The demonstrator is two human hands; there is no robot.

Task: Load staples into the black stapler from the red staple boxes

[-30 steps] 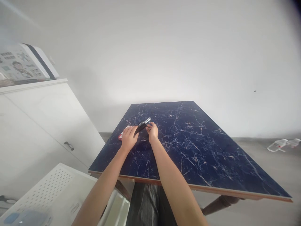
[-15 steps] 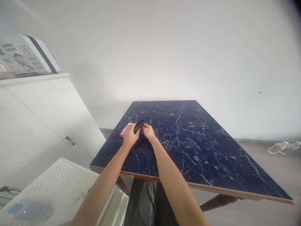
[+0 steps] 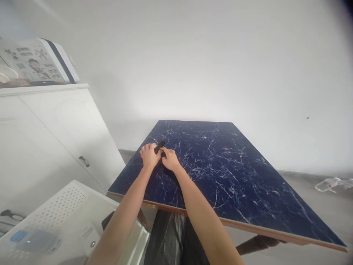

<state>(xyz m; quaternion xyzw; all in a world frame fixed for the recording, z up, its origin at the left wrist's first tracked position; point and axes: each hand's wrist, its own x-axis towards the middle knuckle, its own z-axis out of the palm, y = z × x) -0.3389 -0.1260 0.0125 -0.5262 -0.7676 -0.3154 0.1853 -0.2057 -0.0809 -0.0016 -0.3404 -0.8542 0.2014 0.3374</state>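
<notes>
A small, long black object, which looks like a stapler (image 3: 159, 147), slants up to the right near the left side of the dark blue marble-patterned table (image 3: 209, 173). My left hand (image 3: 150, 157) is closed around its near end, thumb along its side. My right hand (image 3: 170, 159) is at its right side, fingers bent and touching it; their tips are partly hidden. The red-and-white flat item by my left hand is now almost wholly covered by its fingers.
A white cabinet (image 3: 60, 136) with a dark handle stands at the left, bearing a printed white case (image 3: 35, 60). Below it, a white perforated unit (image 3: 64, 198) holds a clear bottle with a blue cap (image 3: 35, 241). Clear plastic containers (image 3: 328, 184) lie on the floor at right.
My left fingers have spread over the red-and-white item, hiding most of it. My right hand has shifted slightly left and flattened against the stapler. The camera view has tilted a little.
</notes>
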